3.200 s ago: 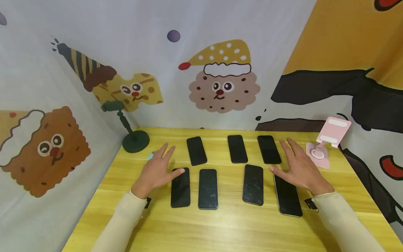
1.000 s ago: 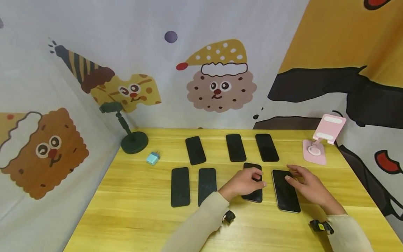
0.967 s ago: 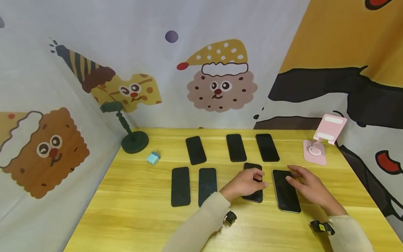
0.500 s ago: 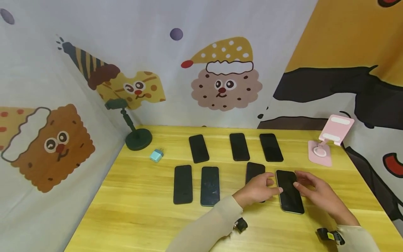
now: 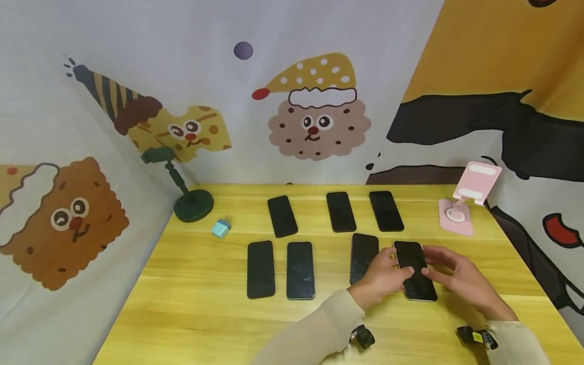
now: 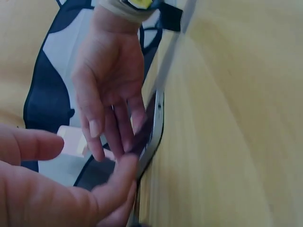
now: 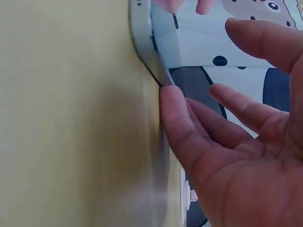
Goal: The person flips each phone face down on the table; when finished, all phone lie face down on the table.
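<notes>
The largest black-screened smartphone (image 5: pixel 418 284) lies screen up at the right of the front row. My left hand (image 5: pixel 380 276) is at its left edge, fingertips against the side and thumb over the screen. From the right, my right hand (image 5: pixel 463 279) has its fingers along the opposite edge, thumb near the screen. In the right wrist view, a fingertip touches the corner of the smartphone (image 7: pixel 144 35) while the thumb stays apart. The left wrist view shows its silvery side (image 6: pixel 157 118) near the table. Partly behind my left hand lies another smartphone (image 5: pixel 363 253).
Two smartphones lie at the front left, the nearer one (image 5: pixel 300 271) to the middle. Three more, including one smartphone (image 5: pixel 340 211), form a back row. A green stand (image 5: pixel 193 205) and a blue charger plug (image 5: pixel 221 228) stand left; a pink phone stand (image 5: pixel 456 215) is at right.
My left hand has crossed from the left side to the large smartphone's left edge. My right hand has come down to its right edge. The smartphone appears slightly farther from me.
</notes>
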`<state>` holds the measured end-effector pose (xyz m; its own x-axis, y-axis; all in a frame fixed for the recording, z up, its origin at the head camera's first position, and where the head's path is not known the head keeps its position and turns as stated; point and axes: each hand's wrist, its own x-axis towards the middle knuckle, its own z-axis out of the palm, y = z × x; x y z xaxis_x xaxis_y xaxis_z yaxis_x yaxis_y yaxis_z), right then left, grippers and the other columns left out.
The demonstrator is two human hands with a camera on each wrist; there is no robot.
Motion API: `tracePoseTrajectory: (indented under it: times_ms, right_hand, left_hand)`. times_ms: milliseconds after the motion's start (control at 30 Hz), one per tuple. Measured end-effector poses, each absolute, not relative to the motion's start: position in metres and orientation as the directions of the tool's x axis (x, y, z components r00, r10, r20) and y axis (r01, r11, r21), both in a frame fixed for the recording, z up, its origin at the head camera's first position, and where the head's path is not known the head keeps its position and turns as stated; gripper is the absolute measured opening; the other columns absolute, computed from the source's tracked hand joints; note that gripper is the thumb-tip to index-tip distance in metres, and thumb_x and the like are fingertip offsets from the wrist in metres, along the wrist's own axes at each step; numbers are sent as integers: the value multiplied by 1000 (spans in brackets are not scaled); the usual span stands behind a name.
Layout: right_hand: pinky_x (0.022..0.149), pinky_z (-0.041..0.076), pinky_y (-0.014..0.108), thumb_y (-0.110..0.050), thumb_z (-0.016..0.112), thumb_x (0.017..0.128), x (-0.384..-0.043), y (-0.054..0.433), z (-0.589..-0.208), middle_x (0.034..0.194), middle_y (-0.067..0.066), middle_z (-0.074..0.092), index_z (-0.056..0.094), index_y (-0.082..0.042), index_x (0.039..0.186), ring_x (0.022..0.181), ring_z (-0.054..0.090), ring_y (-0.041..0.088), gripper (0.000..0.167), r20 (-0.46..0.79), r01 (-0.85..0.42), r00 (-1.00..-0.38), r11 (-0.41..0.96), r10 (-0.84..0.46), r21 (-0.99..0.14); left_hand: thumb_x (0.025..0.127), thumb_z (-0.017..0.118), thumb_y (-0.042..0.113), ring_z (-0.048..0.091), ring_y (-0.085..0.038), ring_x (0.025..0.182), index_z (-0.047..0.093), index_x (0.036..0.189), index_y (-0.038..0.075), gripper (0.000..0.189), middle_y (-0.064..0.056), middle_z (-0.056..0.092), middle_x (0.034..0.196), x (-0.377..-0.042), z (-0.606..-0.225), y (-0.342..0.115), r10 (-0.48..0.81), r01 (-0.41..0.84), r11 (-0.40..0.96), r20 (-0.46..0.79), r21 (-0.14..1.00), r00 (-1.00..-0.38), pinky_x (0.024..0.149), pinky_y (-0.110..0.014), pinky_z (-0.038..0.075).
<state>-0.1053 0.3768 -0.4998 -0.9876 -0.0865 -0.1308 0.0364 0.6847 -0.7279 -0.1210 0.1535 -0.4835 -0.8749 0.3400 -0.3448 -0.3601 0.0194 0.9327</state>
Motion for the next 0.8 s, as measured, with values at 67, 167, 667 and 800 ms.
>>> tracePoseTrajectory:
  times_ms: [67, 167, 667, 800]
  right_hand:
    - [85, 50, 12, -39, 75, 100, -105, 378, -501, 150, 26, 57, 47, -2, 155, 128, 63, 31, 71, -132, 40, -987, 671, -86, -740]
    - [87, 49, 10, -38, 75, 101, -104, 380, -501, 150, 25, 57, 47, -2, 155, 122, 61, 7, 71, -132, 42, -988, 660, -87, -750]
    - [84, 54, 18, -41, 68, 105, -100, 366, -496, 149, 26, 57, 50, -3, 154, 132, 58, 48, 65, -132, 27, -985, 659, -111, -752]
    - [82, 54, 22, -43, 63, 107, -101, 361, -492, 142, 20, 66, 56, -6, 149, 125, 65, 41, 57, -64, -40, -991, 722, -116, -690]
  left_hand:
    - [93, 77, 3, 71, -31, 112, 56, 145, 8, 56, -19, 64, 137, -119, -482, 157, 296, -354, 21, -344, 935, -891, 82, -52, 63]
    - [93, 75, 0, 69, -31, 113, 59, 141, 9, 52, -17, 65, 134, -119, -481, 161, 268, -361, -14, -345, 932, -900, 82, -56, 62]
    - [93, 69, -8, 66, -24, 92, 59, 141, 15, 54, -7, 62, 114, -118, -488, 166, 232, -396, -229, -345, 889, -909, 67, -47, 64]
    - [93, 66, -10, 69, -23, 86, 60, 141, 13, 53, -7, 63, 109, -121, -492, 171, 270, -403, -311, -326, 861, -906, 65, -39, 65]
